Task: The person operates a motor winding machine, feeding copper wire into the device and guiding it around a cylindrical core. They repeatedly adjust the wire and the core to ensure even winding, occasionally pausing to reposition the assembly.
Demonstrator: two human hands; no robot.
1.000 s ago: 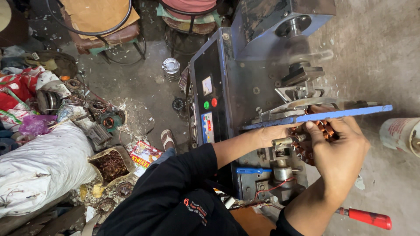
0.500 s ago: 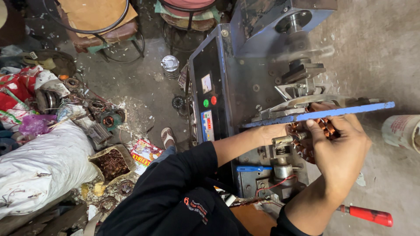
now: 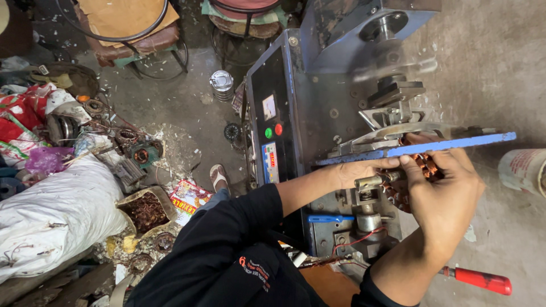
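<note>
Both my hands work at a grey-blue winding machine [image 3: 318,96]. My left hand [image 3: 358,170] reaches in from the left under a long blue bar [image 3: 421,148] and holds the near side of a copper-wound motor core [image 3: 418,170]. My right hand [image 3: 446,196] grips the same core from the right, its fingers curled over the copper windings. The core sits against the machine's metal spindle [image 3: 369,183]. Much of the core is hidden by my hands and the bar.
A control panel [image 3: 270,133] with a green and a red button faces left. A red-handled screwdriver [image 3: 480,280] lies at lower right. A white sack [image 3: 51,216], copper scrap [image 3: 148,210], motor parts, a metal tin [image 3: 220,85] and stools crowd the floor. A white container [image 3: 523,170] stands at right.
The view has shifted slightly. Both hands stay on the copper core under the blue bar, with only small finger movement.
</note>
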